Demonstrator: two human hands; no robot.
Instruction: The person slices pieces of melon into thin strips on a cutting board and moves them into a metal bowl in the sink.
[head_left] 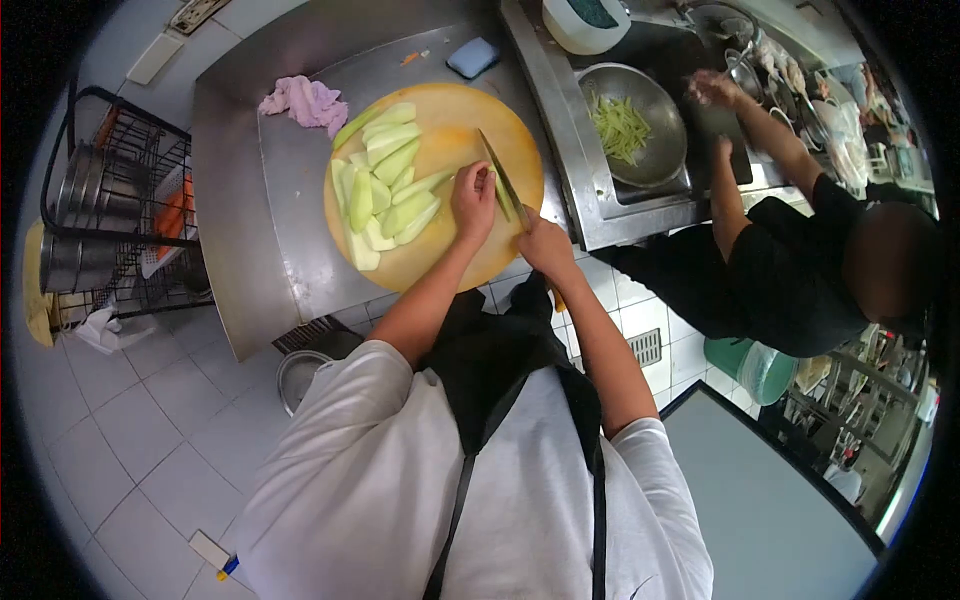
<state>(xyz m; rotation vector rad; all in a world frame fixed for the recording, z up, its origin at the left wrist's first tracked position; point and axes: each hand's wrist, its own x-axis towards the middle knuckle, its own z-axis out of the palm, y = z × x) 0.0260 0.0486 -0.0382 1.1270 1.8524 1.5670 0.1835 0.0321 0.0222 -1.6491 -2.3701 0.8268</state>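
On a round, yellowish cutting board (450, 110), my right hand (545, 245) is closed around the handle of a kitchen knife (507, 178). Its long blade points away from me, toward the top of the board. Just left of the blade, my left hand (474, 203) has its fingers curled in on a pale green vegetable piece (501, 195), mostly hidden by the fingers and the knife. Thick peeled pale green vegetable wedges (381, 193) lie heaped on the board's left half.
A metal bowl (667, 125) with thin green strips (620, 130) sits in the sink (590, 200) at right. A person in black (780, 270) works there, both hands over the sink. A pink cloth (305, 102) and blue sponge (473, 57) lie on the steel counter (290, 190). A wire rack (130, 200) stands left.
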